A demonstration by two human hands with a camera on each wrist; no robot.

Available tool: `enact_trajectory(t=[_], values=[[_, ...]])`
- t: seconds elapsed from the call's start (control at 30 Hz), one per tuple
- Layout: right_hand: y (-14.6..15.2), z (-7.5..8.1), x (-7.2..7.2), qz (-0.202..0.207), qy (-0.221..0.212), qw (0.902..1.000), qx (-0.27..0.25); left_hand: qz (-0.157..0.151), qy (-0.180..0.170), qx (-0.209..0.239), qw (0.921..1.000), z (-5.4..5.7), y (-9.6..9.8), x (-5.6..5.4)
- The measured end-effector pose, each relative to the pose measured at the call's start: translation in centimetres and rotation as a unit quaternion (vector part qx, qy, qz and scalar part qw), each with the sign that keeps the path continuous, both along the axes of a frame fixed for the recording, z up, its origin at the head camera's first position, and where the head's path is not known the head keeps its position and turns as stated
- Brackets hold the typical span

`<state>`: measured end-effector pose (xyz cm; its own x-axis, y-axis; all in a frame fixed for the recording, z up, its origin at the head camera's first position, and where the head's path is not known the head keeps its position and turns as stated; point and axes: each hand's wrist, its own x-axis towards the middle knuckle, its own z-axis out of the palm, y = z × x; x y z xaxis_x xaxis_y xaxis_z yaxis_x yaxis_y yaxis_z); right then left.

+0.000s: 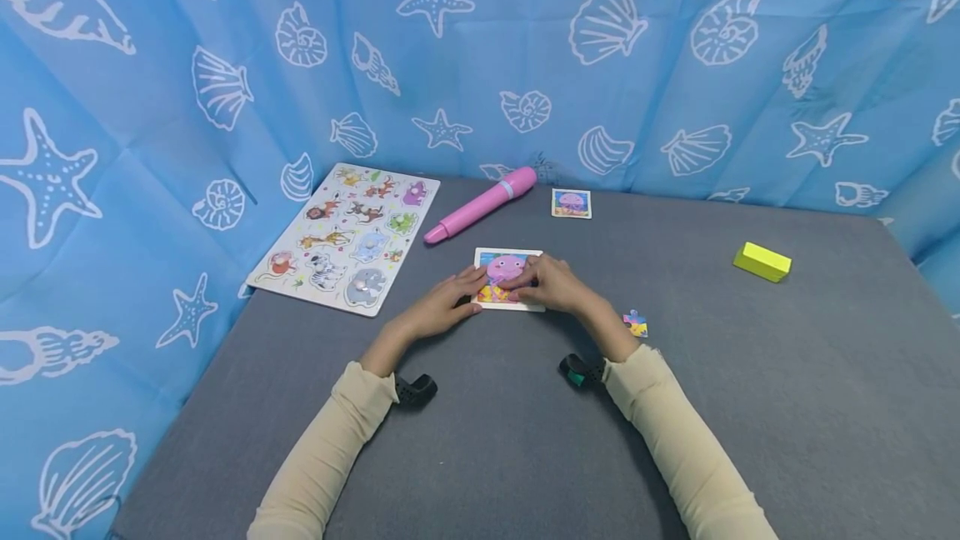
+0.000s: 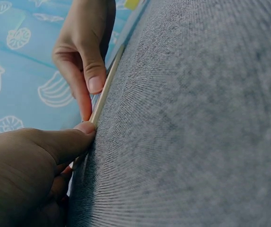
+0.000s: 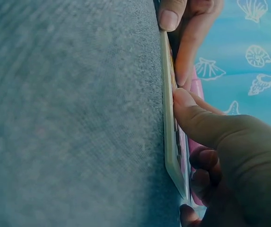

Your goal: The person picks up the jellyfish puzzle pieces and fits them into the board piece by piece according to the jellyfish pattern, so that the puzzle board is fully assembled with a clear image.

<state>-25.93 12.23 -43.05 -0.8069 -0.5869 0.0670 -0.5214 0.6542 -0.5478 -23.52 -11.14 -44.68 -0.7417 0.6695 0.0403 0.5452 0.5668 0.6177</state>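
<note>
A small jigsaw board [image 1: 510, 307] with a pink cartoon octopus and a white border lies flat on the grey table, both hands on it. My left hand [image 1: 438, 307] holds its left edge, thumb at the near corner and fingers on the upper side; in the left wrist view the thumb [image 2: 81, 132] presses against the rim. Over the right part of the picture is my right hand [image 1: 551, 283], thumb and forefinger bent together at a puzzle piece in the board, mostly hidden by the fingers. One loose jigsaw piece [image 1: 635, 323] lies near the right wrist.
An animal peg board [image 1: 341, 240] lies at the back left, next to a pink pen-shaped stick [image 1: 480, 207]. A small octopus picture card [image 1: 572, 203] sits at the back. A yellow block [image 1: 762, 262] is on the right. Blue curtains [image 1: 480, 65] border the table.
</note>
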Motion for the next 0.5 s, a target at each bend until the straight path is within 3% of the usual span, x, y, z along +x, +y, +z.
enact_trajectory(t=[0.23, 0.5], values=[[0.5, 0.0, 0.3, -0.003, 0.001, 0.9997, -0.023, -0.004, 0.007, -0.005, 1.0000, 0.1, 0.2, 0.0], [1.7, 0.2, 0.9, -0.036, -0.039, 0.9982, -0.030, -0.002, 0.003, -0.006, 1.0000, 0.1, 0.2, 0.1]])
